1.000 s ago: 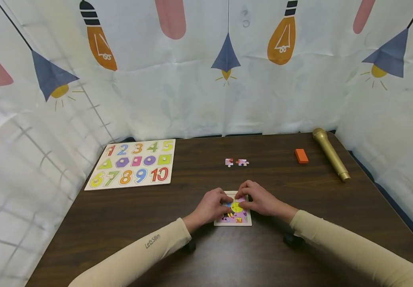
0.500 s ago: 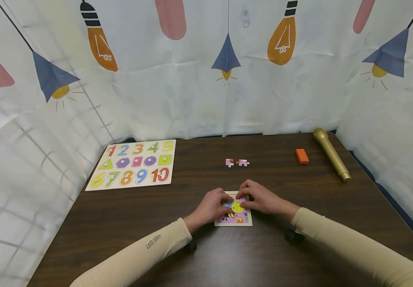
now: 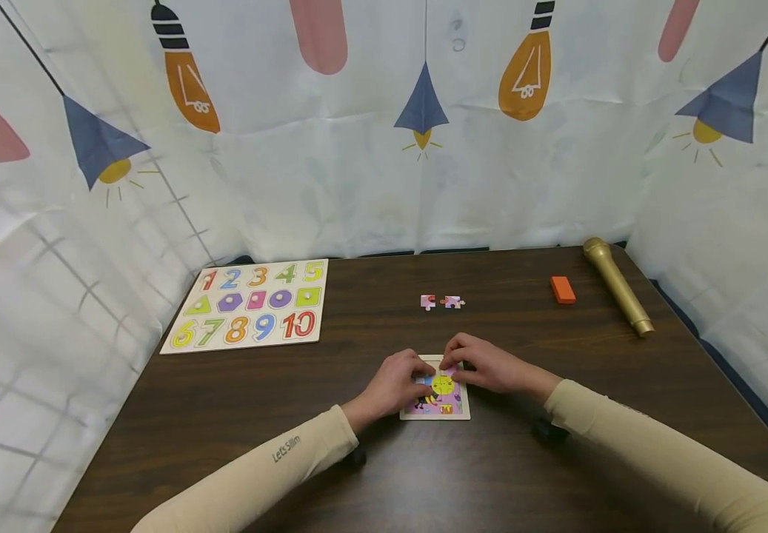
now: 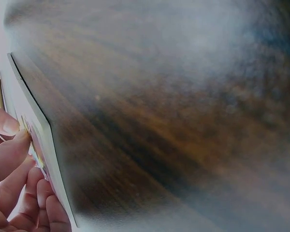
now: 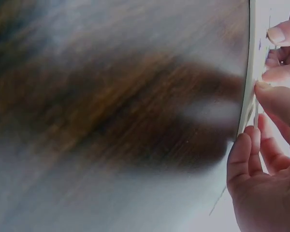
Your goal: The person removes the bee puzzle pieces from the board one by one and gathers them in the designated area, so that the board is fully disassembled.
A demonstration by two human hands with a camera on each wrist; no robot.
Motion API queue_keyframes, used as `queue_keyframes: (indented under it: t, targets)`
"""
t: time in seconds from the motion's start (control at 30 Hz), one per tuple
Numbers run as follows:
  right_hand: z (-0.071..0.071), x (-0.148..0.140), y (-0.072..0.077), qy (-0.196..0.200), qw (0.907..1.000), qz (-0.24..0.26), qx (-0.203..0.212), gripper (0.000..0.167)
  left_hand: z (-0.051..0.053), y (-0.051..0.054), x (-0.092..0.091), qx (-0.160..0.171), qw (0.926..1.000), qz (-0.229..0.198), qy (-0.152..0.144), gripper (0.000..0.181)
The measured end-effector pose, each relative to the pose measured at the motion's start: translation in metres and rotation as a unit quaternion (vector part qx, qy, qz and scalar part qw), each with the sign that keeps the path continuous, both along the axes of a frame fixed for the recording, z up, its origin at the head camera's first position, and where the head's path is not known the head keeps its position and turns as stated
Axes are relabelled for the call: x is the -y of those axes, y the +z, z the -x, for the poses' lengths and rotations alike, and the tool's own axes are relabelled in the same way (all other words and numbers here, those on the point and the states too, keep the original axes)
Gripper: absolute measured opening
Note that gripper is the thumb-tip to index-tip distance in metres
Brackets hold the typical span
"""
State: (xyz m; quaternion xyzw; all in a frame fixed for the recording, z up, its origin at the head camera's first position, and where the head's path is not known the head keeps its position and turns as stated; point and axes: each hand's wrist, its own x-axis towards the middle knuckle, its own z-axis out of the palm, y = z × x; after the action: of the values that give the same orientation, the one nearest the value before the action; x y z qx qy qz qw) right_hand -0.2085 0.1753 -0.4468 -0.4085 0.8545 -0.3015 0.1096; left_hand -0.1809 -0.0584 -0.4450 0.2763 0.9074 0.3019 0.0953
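Note:
A small square jigsaw puzzle [image 3: 446, 409] in a pale frame lies on the table before me, with a yellow round-faced figure on pink. My left hand [image 3: 393, 381] rests over its left side, thumb and fingertips touching the picture. From the right, my right hand [image 3: 489, 366] pinches a puzzle piece [image 5: 256, 113] at the upper right part; the piece stands edge-on in the right wrist view and is mostly hidden from above. Beyond the frame lie two loose pieces, a left piece [image 3: 428, 302] and a right piece [image 3: 452, 302].
A number-and-shape board [image 3: 244, 307] lies at the back left of the dark wooden table [image 3: 370, 296]. At the back right are an orange block [image 3: 562, 289] and a gold microphone [image 3: 617, 285]. A patterned white curtain [image 3: 357, 170] closes off the back and sides.
Both hands stay at the puzzle with hardly any movement; the right fingers shift very slightly. The whole view drifts a little. The loose pieces stay where they were.

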Motion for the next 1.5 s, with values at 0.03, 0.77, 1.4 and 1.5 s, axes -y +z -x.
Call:
queue_keyframes:
  t: [0.03, 0.77, 1.4, 1.5]
  targets:
    - [0.0, 0.0, 0.0, 0.001, 1.0, 0.001, -0.003, 0.018, 0.0, 0.0, 0.0, 0.003, 1.0, 0.001, 0.001, 0.027]
    - [0.032, -0.021, 0.005, -0.057, 0.9983, -0.004, 0.002, 0.018, 0.001, 0.004, -0.002, 0.009, 0.9999, 0.01, 0.006, 0.027]
    - [0.1, -0.065, 0.0, -0.189, 0.9809, -0.04, -0.019, 0.02, -0.003, 0.003, -0.002, 0.0, 0.9999, 0.011, 0.01, 0.027]
    - [0.103, -0.066, 0.001, -0.188, 0.9808, -0.049, -0.019, 0.019, -0.003, 0.002, -0.002, -0.002, 0.9999, 0.011, 0.009, 0.027]
